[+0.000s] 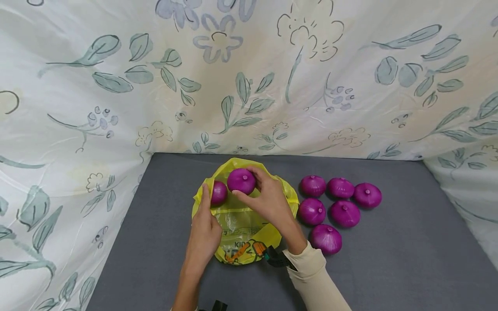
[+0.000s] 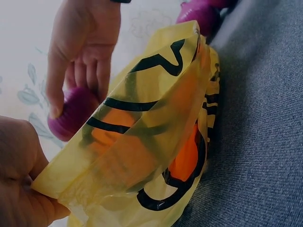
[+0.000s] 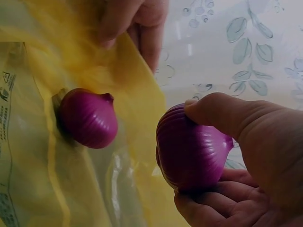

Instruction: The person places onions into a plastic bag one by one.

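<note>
A yellow plastic bag (image 1: 237, 224) with printed black and orange figures lies on the dark table, its mouth spread. My left hand (image 1: 205, 235) pinches the bag's left rim; the left wrist view shows the film (image 2: 52, 182) caught between thumb and fingers. Over the bag's mouth, my right hand (image 1: 270, 201) grips a purple onion (image 1: 241, 181), thumb on one side and fingers on the other, as the onion (image 3: 191, 149) shows in the right wrist view. Another onion (image 3: 89, 118) sits inside the bag, near the left hand.
To the right of the bag, several purple onions (image 1: 345, 214) stand grouped on the grey cloth-covered table (image 1: 408, 246). A pale sheet (image 1: 249, 86) with leaf and flower prints hangs behind the table and along its sides. Dark straps (image 1: 277, 258) sit at the right wrist.
</note>
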The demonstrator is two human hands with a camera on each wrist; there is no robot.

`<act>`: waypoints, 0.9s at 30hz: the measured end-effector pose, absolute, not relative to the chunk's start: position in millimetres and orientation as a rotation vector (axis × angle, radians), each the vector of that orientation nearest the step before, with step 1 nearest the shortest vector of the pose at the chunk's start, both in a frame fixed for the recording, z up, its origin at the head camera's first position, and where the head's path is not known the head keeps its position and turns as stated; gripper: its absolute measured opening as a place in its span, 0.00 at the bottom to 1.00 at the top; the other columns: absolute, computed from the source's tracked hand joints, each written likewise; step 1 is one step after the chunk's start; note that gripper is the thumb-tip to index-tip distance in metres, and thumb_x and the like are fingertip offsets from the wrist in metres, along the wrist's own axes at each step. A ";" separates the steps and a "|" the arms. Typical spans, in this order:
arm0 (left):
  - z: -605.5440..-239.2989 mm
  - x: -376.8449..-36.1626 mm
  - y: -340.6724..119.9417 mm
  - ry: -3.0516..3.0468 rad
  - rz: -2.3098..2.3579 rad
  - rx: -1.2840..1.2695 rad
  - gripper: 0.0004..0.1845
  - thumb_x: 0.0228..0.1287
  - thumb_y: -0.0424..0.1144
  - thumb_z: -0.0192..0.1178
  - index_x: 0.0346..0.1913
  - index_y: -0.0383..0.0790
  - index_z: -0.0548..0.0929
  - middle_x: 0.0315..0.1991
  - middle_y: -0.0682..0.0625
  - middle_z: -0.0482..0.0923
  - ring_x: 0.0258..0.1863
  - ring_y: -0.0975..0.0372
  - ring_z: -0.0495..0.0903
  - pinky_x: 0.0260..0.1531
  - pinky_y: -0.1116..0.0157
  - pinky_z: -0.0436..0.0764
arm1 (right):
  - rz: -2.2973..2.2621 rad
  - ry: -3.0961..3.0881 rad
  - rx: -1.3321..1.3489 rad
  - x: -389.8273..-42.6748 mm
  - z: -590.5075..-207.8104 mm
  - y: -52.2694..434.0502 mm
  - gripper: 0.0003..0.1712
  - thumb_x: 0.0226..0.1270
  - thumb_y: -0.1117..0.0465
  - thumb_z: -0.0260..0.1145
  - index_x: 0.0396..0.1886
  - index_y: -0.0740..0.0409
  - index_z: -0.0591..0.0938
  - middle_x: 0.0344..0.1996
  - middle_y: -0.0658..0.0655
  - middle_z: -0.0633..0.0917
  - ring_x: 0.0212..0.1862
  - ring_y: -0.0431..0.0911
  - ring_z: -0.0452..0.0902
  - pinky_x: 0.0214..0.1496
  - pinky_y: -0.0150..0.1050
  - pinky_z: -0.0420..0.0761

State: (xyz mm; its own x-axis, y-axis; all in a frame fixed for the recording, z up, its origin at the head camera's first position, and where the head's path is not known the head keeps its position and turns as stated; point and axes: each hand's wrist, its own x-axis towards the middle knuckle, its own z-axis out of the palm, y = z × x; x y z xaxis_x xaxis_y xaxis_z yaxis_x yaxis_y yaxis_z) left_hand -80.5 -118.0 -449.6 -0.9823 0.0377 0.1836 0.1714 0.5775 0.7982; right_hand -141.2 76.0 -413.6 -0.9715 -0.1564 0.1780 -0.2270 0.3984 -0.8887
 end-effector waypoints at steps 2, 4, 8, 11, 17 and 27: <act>-450.1 -80.7 -117.7 -2.657 -1.375 -0.176 0.42 0.73 0.19 0.43 0.86 0.37 0.44 0.85 0.40 0.51 0.55 0.45 0.76 0.45 0.54 0.75 | 1.644 -2.579 0.349 -143.2 -417.9 73.9 0.43 0.61 0.54 0.83 0.72 0.61 0.75 0.63 0.57 0.85 0.64 0.49 0.83 0.63 0.42 0.82; -450.5 -81.0 -117.1 -2.659 -1.383 -0.174 0.42 0.73 0.19 0.43 0.87 0.37 0.44 0.85 0.40 0.51 0.52 0.45 0.77 0.44 0.54 0.75 | 1.651 -2.575 0.348 -145.0 -421.9 72.3 0.43 0.61 0.55 0.83 0.72 0.62 0.75 0.63 0.58 0.85 0.64 0.50 0.83 0.63 0.43 0.82; -451.1 -81.5 -115.7 -2.659 -1.396 -0.167 0.43 0.73 0.19 0.42 0.87 0.38 0.43 0.85 0.40 0.50 0.50 0.47 0.76 0.45 0.54 0.75 | 1.659 -2.580 0.344 -147.8 -428.1 69.7 0.42 0.61 0.56 0.83 0.71 0.63 0.76 0.63 0.59 0.85 0.63 0.50 0.83 0.63 0.42 0.82; -451.4 -81.8 -115.1 -2.654 -1.412 -0.164 0.43 0.72 0.18 0.42 0.87 0.38 0.43 0.85 0.41 0.48 0.64 0.45 0.73 0.53 0.51 0.75 | 1.630 -2.590 0.339 -149.0 -431.3 68.6 0.41 0.61 0.56 0.83 0.71 0.63 0.76 0.62 0.59 0.85 0.62 0.50 0.84 0.62 0.44 0.83; -451.0 -81.6 -115.5 -2.653 -1.422 -0.155 0.43 0.72 0.19 0.42 0.87 0.38 0.43 0.85 0.41 0.49 0.71 0.45 0.69 0.55 0.49 0.74 | 1.533 -2.614 0.315 -151.3 -436.9 65.1 0.42 0.61 0.54 0.83 0.71 0.65 0.76 0.58 0.61 0.86 0.56 0.52 0.85 0.58 0.52 0.85; -450.4 -80.1 -116.0 -2.645 -1.420 -0.167 0.43 0.72 0.19 0.42 0.87 0.38 0.44 0.85 0.40 0.50 0.74 0.46 0.68 0.55 0.49 0.75 | 1.348 -2.712 0.227 -154.6 -447.0 59.7 0.43 0.61 0.51 0.83 0.72 0.61 0.76 0.53 0.60 0.88 0.51 0.52 0.87 0.52 0.46 0.87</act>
